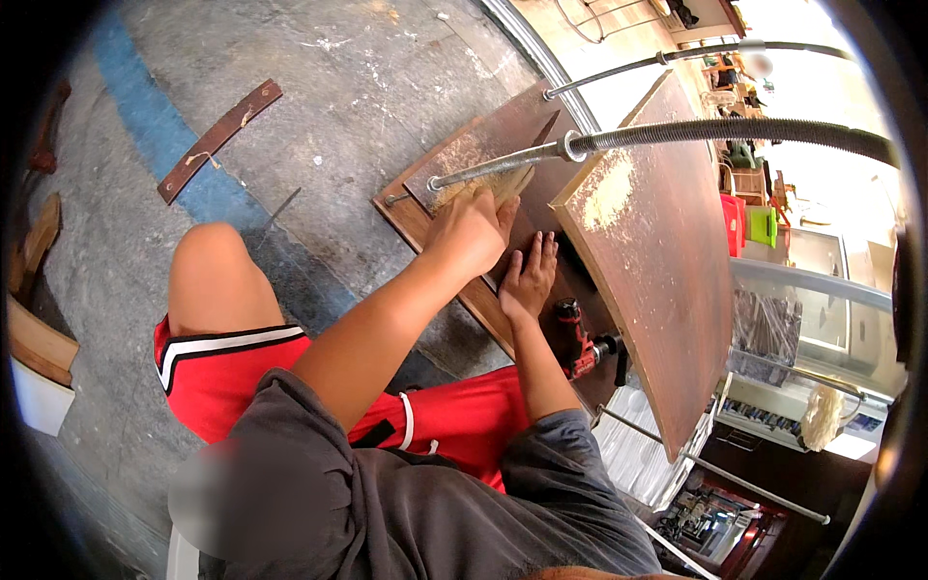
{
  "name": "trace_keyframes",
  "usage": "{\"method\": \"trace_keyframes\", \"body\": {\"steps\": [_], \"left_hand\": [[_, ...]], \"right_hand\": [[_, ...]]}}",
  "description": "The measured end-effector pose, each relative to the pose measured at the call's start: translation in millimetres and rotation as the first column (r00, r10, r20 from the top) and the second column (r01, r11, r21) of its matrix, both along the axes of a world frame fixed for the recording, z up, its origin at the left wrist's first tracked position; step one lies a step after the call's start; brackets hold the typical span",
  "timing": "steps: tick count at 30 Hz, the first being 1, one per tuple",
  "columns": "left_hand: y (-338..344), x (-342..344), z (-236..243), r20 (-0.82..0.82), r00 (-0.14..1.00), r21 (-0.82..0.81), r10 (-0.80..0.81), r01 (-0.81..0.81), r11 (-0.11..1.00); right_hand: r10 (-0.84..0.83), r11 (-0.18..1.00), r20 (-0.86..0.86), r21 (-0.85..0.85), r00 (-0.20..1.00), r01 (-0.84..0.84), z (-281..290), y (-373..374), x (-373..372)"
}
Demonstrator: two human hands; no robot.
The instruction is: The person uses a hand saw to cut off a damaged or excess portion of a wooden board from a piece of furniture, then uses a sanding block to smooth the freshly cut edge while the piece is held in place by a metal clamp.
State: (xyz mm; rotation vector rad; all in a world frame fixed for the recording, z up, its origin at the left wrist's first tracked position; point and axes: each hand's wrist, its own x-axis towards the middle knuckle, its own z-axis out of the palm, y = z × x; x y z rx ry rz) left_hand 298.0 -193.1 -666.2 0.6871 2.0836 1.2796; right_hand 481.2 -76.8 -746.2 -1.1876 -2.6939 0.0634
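Observation:
My left hand (472, 232) is closed round a tan, flat-ended thing that looks like a brush (514, 184), held over the lower brown board (474, 150), where sawdust lies scattered. Fingers spread, my right hand (529, 280) rests flat on the brown wooden surface beside it. Close to the right forearm, a red and black cordless drill (580, 346) lies on the wood. A raised brown panel (667, 271) stands to the right, with a patch of pale sawdust (609, 193) on it. The left hand's fingertips are partly hidden.
Long ribbed metal rods (715, 133) with collars cross above the boards. On the concrete floor (338, 116) lie a brown wooden strip (217, 140) and a thin dark stick (280, 208). Curved wood pieces (39, 338) stand at far left; red (733, 222) and green bins (763, 226) at right.

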Motion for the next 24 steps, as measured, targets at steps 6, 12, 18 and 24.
{"method": "trace_keyframes", "body": {"steps": [6,12,18,24], "left_hand": [[25.5,-8.8,-3.9,-0.030,0.999,0.019,-0.016,0.016,1.000],[53.0,-20.4,-13.2,-0.050,0.999,0.115,0.004,0.002,0.993],[89.4,-27.7,-46.1,-0.019,0.999,0.290,-0.049,0.052,0.956],[105.9,-33.2,-58.8,-0.048,0.997,0.342,-0.065,0.077,0.937]], "right_hand": [[-0.028,0.999,-0.001,-0.042,1.000,0.028,4.2,-1.7,-2.4],[-0.091,0.981,0.033,-0.168,0.995,0.095,16.1,-7.9,-8.6],[-0.135,0.972,0.054,-0.188,0.989,0.142,22.7,-13.1,-12.9],[-0.071,0.991,0.024,-0.112,0.997,0.073,18.3,-11.6,-6.7]]}}
